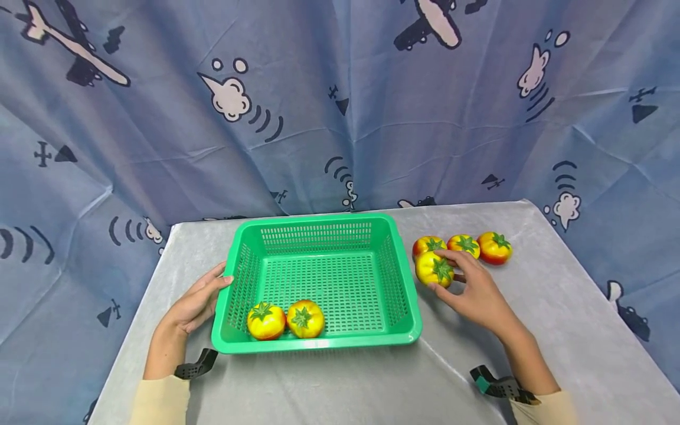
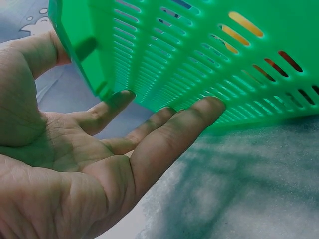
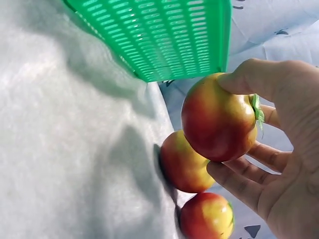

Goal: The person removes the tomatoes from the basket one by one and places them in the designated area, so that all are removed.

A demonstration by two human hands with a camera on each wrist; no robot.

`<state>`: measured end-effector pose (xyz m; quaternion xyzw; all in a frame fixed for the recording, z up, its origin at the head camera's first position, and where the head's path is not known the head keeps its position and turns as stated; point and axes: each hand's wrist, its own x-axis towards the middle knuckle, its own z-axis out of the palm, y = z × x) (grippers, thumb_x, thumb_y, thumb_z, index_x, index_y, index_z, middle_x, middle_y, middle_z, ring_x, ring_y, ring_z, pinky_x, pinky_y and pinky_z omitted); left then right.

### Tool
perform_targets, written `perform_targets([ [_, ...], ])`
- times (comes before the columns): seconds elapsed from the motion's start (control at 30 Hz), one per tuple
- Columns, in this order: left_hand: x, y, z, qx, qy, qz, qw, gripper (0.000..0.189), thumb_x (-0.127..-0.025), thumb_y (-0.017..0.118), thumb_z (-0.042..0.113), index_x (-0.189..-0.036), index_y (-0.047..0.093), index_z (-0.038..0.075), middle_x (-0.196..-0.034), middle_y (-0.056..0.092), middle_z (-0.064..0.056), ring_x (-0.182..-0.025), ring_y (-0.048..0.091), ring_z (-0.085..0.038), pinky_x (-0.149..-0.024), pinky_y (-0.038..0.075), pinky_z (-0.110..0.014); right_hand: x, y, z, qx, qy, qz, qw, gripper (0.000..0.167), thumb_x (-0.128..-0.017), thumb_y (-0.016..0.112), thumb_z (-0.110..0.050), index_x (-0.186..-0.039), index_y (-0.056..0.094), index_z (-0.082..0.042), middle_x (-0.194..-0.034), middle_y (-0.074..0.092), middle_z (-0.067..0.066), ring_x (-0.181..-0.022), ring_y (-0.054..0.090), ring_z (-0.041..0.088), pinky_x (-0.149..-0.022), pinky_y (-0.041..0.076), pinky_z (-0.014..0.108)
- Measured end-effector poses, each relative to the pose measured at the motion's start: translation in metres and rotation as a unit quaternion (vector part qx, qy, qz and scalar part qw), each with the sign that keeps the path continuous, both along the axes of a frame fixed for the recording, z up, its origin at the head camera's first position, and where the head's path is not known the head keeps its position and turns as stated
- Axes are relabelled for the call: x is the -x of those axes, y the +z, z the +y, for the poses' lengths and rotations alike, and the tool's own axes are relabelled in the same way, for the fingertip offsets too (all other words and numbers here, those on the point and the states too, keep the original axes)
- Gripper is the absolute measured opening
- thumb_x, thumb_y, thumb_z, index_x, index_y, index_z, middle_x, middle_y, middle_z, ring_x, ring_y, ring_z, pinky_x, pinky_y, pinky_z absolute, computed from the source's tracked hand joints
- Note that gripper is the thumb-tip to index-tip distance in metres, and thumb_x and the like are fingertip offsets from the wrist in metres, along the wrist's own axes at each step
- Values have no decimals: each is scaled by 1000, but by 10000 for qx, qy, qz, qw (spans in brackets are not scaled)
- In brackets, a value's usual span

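Observation:
My right hand (image 1: 480, 295) pinches a yellow-and-red tomato (image 1: 431, 268) with a green leafy top between thumb and fingers, just right of the green basket (image 1: 319, 343). In the right wrist view this tomato (image 3: 217, 117) is held up above the table, overlapping another one behind it. At the basket's left side, my left hand (image 1: 198, 299) grips the wall, thumb at the rim and fingers against the slotted outside (image 2: 164, 69). Inside the basket, two similar tomatoes, one at the front left corner (image 1: 265, 323) and its neighbour (image 1: 306, 319), lie side by side.
Behind the held tomato, three more stand in a row on the grey cloth-covered table (image 1: 340, 383): a left one (image 1: 425, 243), a middle one (image 1: 464, 244) and a right one (image 1: 495, 249). A blue patterned curtain (image 1: 297, 118) hangs along the table's back edge.

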<state>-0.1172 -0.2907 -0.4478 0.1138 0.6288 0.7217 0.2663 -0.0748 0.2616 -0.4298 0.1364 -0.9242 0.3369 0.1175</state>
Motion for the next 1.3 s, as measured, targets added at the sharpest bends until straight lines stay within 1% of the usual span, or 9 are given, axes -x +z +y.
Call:
perform_targets([
  [0.27,0,-4,1,57,80,11,10000,71,-115,39,19,-167,-5,-4,-135,67,9,-119,70,-8,-97,63,-30,4,-8,8,-31,51,-243,9997,61,-88,85,-12,-144,59,-8,-139,61,19,-119,63,34,-89,57,17],
  [0.4,1,-3,2,-20,-1,26,10000,72,-115,38,18,-167,-7,-4,-136,67,9,-121,70,-8,-98,63,-30,4,-8,13,-5,-1,-363,9993,62,-89,84,-11,-145,58,-7,-142,60,21,-120,62,34,-89,64,31],
  [0.5,1,-3,2,-20,-10,32,10000,72,-115,38,18,-167,-7,-5,-136,67,10,-121,70,-8,-98,62,-29,4,-8,16,-16,-15,-387,9992,63,-89,84,-10,-146,57,-5,-142,59,23,-120,61,36,-89,64,53],
  [0.6,2,-3,2,23,1,32,10000,72,-115,38,18,-166,-7,-6,-135,68,11,-121,69,-7,-98,62,-28,5,-9,18,-30,-33,-364,9993,63,-90,83,-10,-146,57,-4,-142,59,24,-121,61,37,-88,64,55],
  [0.77,2,-3,1,49,-22,26,10000,71,-116,38,18,-166,-6,-7,-135,69,10,-121,70,-7,-98,62,-29,4,-10,21,-138,-79,-376,9992,63,-89,84,-12,-146,58,-5,-140,60,23,-119,61,36,-86,63,27],
  [0.83,2,-4,1,52,-52,27,10000,71,-116,38,19,-166,-6,-7,-135,69,10,-121,70,-7,-98,62,-29,3,-11,22,-162,-58,-414,9990,62,-89,85,-12,-144,59,-5,-139,61,23,-118,61,35,-86,62,25],
  [0.93,1,-4,1,36,-103,36,9999,71,-116,37,19,-166,-6,-7,-136,68,9,-122,70,-8,-98,62,-29,2,-10,23,-122,27,-559,9984,62,-88,86,-13,-143,58,-4,-137,62,23,-118,61,36,-87,66,40],
  [1.03,1,-2,2,49,-98,37,9999,72,-116,38,19,-166,-6,-7,-136,68,9,-122,70,-8,-98,62,-29,1,-10,25,-68,113,-746,9971,61,-89,86,-14,-143,58,-3,-138,61,23,-120,61,39,-90,64,55],
  [1.3,0,1,1,154,-19,-12,9999,73,-116,38,21,-167,-7,-6,-136,67,11,-121,69,-5,-98,62,-28,3,-15,27,-187,262,-926,9952,62,-90,84,-13,-145,56,-4,-142,60,23,-120,63,41,-96,60,61],
])
